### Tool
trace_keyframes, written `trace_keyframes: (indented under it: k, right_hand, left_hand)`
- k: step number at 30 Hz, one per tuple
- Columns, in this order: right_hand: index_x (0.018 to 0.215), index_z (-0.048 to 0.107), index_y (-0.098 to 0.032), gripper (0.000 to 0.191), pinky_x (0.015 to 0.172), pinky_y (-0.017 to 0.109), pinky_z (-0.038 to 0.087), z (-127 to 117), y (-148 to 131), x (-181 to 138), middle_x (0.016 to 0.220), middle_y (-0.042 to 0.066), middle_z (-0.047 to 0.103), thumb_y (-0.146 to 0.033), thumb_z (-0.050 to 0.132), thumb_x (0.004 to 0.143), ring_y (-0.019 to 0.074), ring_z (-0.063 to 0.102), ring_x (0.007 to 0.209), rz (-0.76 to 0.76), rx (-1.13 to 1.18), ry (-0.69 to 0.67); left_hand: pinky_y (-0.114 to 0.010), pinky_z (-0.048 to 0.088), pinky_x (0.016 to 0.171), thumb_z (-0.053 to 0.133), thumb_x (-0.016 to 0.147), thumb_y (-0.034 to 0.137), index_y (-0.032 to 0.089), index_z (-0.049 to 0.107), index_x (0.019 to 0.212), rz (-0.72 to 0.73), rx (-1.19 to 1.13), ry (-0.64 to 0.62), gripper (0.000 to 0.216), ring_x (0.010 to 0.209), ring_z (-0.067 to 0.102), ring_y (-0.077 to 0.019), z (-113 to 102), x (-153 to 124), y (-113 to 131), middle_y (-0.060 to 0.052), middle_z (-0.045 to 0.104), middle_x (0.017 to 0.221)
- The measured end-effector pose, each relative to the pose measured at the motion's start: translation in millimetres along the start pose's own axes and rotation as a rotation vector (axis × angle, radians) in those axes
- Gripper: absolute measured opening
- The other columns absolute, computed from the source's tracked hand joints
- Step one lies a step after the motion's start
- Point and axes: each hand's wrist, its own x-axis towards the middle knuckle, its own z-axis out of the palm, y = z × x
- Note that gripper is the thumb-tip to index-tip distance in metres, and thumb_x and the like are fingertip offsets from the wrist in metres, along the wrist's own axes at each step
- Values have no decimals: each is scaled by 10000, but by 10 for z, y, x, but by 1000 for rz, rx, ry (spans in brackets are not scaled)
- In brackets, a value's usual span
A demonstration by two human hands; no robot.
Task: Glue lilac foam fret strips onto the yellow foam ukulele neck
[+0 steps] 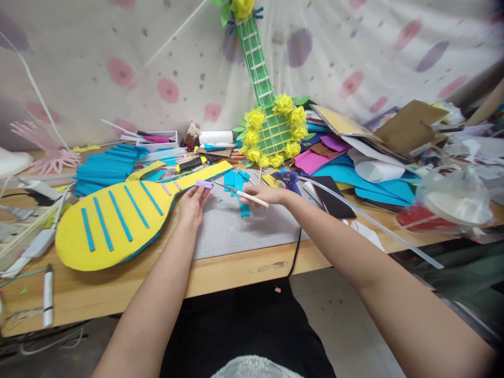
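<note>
My left hand (193, 202) pinches a small lilac strip (204, 184) next to the neck of a flat yellow guitar shape (118, 220) with blue strips glued across it. My right hand (264, 195) grips a thin cream-handled tool (240, 193) whose tip points left toward the lilac strip. Both hands hover over a grey cutting mat (244, 231). Blue paper scraps (236, 181) lie just beyond the hands.
A green paper guitar with yellow flowers (271, 126) leans on the dotted curtain. Blue pleated paper (106, 165) lies at the left, coloured sheets (346, 168) and cardboard at the right. A black phone (334, 197), a glue gun (289, 178) and a marker (48, 294) are nearby.
</note>
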Motion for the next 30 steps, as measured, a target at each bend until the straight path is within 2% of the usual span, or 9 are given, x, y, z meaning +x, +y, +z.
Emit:
trace_keyframes:
  k: [2,4,11,21,30]
  right_hand:
    - [869,505,-164,510,512,225,387,-6,-32,-12,659,-17,493,-649,508,712,92,480,561,19,134,-114]
    - [881,500,-163,522,488,216,390,-5,-51,-17,640,-26,484,-649,532,696,86,481,542,32,189,-143]
    - [909,500,-158,523,447,191,374,5,-103,64,612,-36,482,-638,539,707,67,464,501,15,211,-129]
    - [887,522,-161,499,467,180,415,57,-188,142,639,-13,530,-630,542,719,70,510,518,91,89,-102]
    - [873,529,-164,490,452,166,393,75,-202,213,637,-23,509,-626,554,712,57,492,504,71,67,-79]
  left_hand:
    - [-282,513,771,645,722,105,116,628,780,0,20,2,61,711,666,-117,6,-13,10,-64,699,802]
    - [-279,514,745,667,703,125,122,637,794,-5,49,-15,95,726,667,-129,15,-27,13,-67,700,824]
    - [-256,503,720,715,641,155,107,646,795,-43,124,-68,175,711,667,-140,40,-71,9,-67,695,765]
    - [-248,515,665,670,670,66,128,504,731,-52,58,55,187,637,661,-125,88,-101,19,-29,661,686]
    - [-232,500,654,669,661,80,116,574,710,-39,97,93,113,579,629,-97,87,-111,57,-18,647,624]
